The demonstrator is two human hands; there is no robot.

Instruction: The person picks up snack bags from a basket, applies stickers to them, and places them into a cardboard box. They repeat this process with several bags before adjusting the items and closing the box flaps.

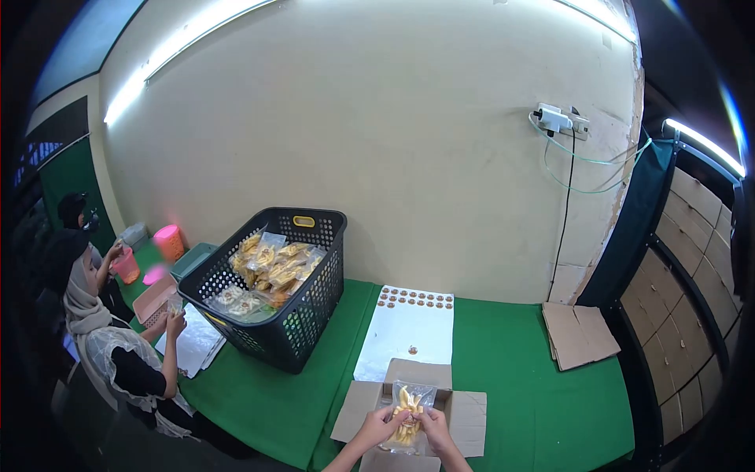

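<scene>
— What's around me here?
— Straight ahead of my fingers rises a plain cream wall (pixel 393 141), lit by a tube light (pixel 181 43) slanting along its top toward my left and another tube light at the upper right (pixel 598 16).
— And up to the right of my fingers?
— A white power strip (pixel 558 119) is fixed high on the wall, with a black cable (pixel 565 212) hanging down and pale cords looping beside it.
— Under my fingers?
— A table covered in green cloth (pixel 519 377), running away to my left along the wall.
— Far right?
— A dark green curtain (pixel 641 212), then shelving stacked with brown cartons (pixel 692 259), with one more light (pixel 704 145) above.
</scene>
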